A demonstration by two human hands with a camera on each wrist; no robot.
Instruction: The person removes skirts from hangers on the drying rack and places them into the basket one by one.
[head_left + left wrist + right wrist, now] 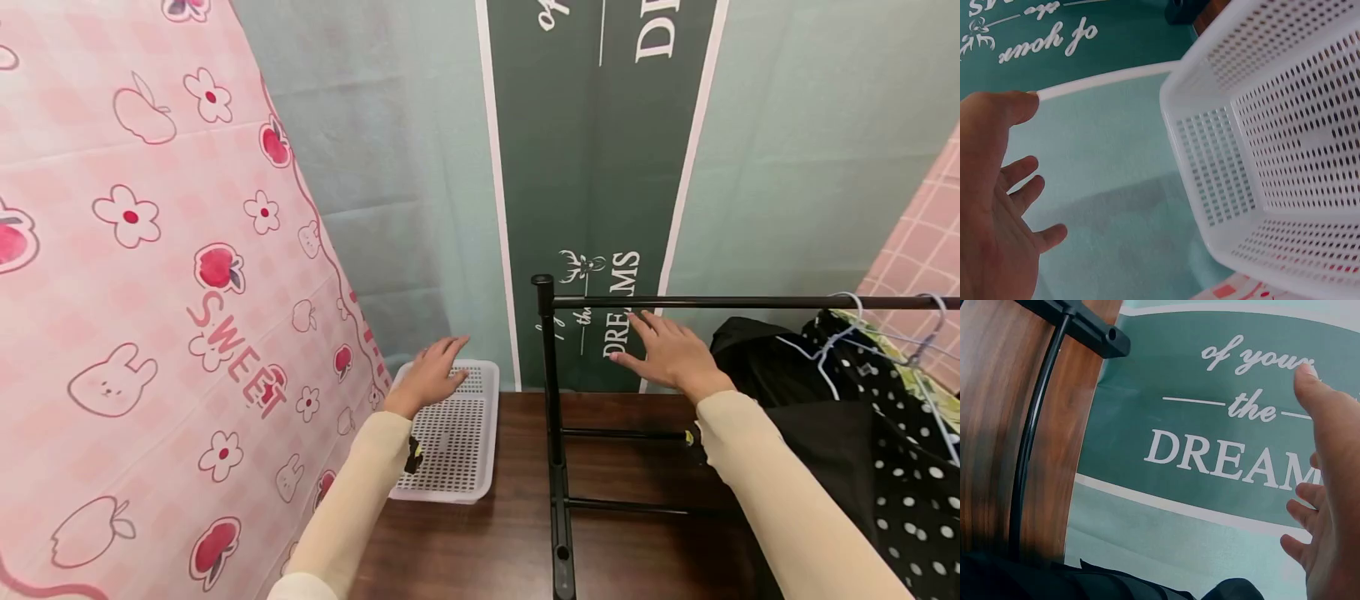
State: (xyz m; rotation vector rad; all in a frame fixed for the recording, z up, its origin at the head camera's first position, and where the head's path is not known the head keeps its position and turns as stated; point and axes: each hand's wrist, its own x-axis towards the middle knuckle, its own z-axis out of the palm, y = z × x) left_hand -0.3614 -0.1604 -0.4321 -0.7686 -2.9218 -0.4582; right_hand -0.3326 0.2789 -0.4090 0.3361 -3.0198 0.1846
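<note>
- nearest us, from the bottom edge, come two cream fabric sleeves [352, 492], reaching up toward the middle of the frame and leaving both hands bare at the wrist.
- left hand [433, 377], centre of the frame: fingers spread and relaxed, nothing in the grip. it floats over the far part of the basket, and the left wrist view shows a gap between them.
- there's that white plastic rectangular basket [457, 446], lower centre, full of small holes, sitting on the dark brown wood-grain surface [517, 467], which seems to give it a flat, steady base.
- right hand [671, 352], right of centre: fingers loosely extended, thumb out to the side, holding nothing. it hovers just beneath the rail in the picture, no contact that i can see.
- and the black metal clothes rack [553, 383], centre to right edge: upright post, long top rail, two lower bars, probably there to brace the frame.
- far right, pale blue-violet wire hangers [823, 354] hook over that rail, so the rail takes the weight of a plain black cloth garment [817, 433] and a black garment with white dots [907, 483].
- behind everything, a green cloth with white lettering [585, 167] fills the upper middle, likely as a backdrop.
</note>
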